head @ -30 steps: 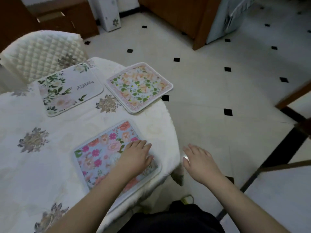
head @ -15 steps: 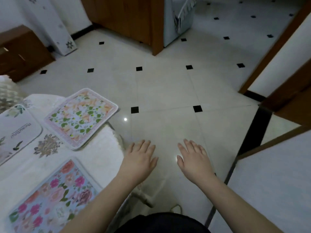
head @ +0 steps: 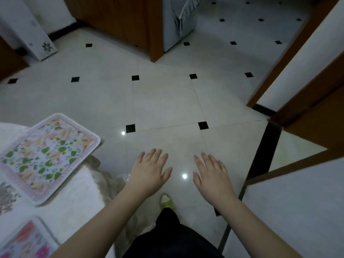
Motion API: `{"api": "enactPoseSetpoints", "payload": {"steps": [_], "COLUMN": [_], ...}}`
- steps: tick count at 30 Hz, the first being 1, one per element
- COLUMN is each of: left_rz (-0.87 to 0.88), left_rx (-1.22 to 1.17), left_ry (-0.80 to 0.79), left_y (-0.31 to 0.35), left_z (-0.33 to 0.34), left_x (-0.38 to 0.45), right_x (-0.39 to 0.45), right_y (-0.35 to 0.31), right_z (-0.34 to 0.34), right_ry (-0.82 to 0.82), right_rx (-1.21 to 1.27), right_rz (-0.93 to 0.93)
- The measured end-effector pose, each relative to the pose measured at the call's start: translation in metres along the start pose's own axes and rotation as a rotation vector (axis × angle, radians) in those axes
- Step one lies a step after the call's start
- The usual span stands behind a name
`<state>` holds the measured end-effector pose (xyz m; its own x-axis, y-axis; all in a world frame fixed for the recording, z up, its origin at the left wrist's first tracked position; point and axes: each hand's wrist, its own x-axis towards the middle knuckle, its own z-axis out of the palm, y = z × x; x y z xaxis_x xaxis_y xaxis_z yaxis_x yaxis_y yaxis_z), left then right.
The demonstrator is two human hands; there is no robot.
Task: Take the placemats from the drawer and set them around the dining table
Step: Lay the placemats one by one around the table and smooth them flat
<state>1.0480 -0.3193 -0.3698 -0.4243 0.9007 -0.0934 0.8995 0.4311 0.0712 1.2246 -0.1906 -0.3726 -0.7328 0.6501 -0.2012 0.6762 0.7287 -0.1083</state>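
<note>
Risks first, as I read it. Dining table (head: pixel 80 200) with its white cloth fills the lower left, and the green-leaf placemat (head: pixel 46 157) on it has its far corner poking past the table edge over the floor; a brush from a leg or sleeve on the way past could tip it off. Pink-rose placemat (head: pixel 28 241) sits nearer me on the same table, mostly cut off by the frame, so I can't judge how it sits. No drawer in view, so I can't tell if more mats are left to fetch; walking off early would leave places unset. Left hand (head: pixel 149 173) just right of the table edge, fingers spread, flat, holding nothing. Right hand (head: pixel 211 175) further right of the table, same, splayed and empty. Both mats lie left of both hands, untouched, the green one nearest the left hand, with a clear gap
</note>
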Motion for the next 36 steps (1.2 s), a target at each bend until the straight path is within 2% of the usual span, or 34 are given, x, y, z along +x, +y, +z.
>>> {"api": "enactPoseSetpoints", "payload": {"steps": [4,9,16,28,36], "left_rz": [-0.002,-0.048,-0.142,-0.487,-0.824], "left_rx": [-0.004,0.006,0.037,-0.016,0.028], "left_ry": [0.054,0.185,0.131,0.222,0.2], "left_y": [-0.015,-0.04,-0.079,-0.146,-0.192], "left_z": [-0.002,-0.019,-0.029,-0.067,-0.096], "left_x": [0.052,0.103,0.155,0.256,0.262], "right_x": [0.057,0.126,0.213,0.401,0.491], "right_y": [0.002,0.002,-0.018,-0.06,-0.123], "right_z": [-0.009,-0.039,-0.073,-0.117,-0.139], "right_ry": [0.003,0.085,0.124,0.09,0.08], "right_rx": [-0.03,-0.032,0.002,0.028,-0.024], "right_rz": [-0.029,-0.063,-0.154,-0.512,-0.835]}}
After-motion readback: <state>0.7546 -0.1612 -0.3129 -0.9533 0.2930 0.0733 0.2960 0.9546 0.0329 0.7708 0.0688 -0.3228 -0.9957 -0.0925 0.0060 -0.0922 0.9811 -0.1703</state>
